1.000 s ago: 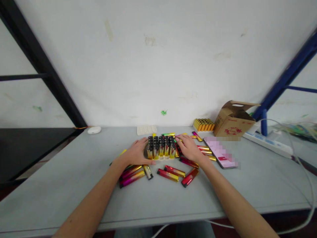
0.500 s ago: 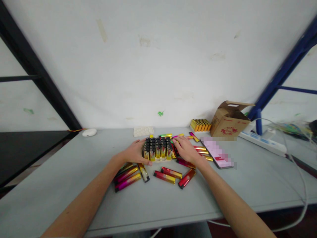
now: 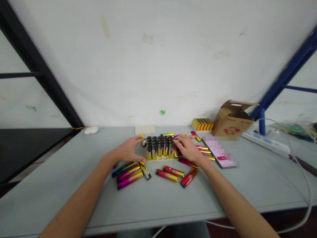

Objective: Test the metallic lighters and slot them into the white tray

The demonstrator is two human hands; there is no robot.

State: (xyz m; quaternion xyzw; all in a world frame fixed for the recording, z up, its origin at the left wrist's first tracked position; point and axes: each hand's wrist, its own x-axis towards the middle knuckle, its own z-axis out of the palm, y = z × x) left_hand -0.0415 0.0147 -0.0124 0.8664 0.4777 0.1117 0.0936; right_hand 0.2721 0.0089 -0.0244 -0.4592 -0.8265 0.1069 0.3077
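Note:
Several black-topped lighters (image 3: pixel 159 148) stand upright in tight rows, the nearest ones showing clear and gold bodies. A strip of white base shows beneath them. To the left of this block my left hand (image 3: pixel 126 150) is open, thumb and fingers spread, with a small gap to the lighters. My right hand (image 3: pixel 187 148) is at the block's right side, fingers apart and fingertips close to or touching it; contact is hard to tell. Loose red-and-gold lighters (image 3: pixel 166 176) lie in front. Purple-and-gold lighters (image 3: pixel 130 180) and a silver-yellow lighter (image 3: pixel 146 172) lie below my left hand.
At the back stand a white tray with a grid of cells (image 3: pixel 145 129), a yellow-orange block of upright pieces (image 3: pixel 203 125) and an open cardboard box (image 3: pixel 229 124). A phone (image 3: pixel 220 152), a power strip (image 3: pixel 267 142) with cables and a white case (image 3: pixel 91 130) lie around.
My left hand has let go of the lighter block's left side and moved slightly left, its fingers spreading. The right hand stays by the block. The view has shifted a little.

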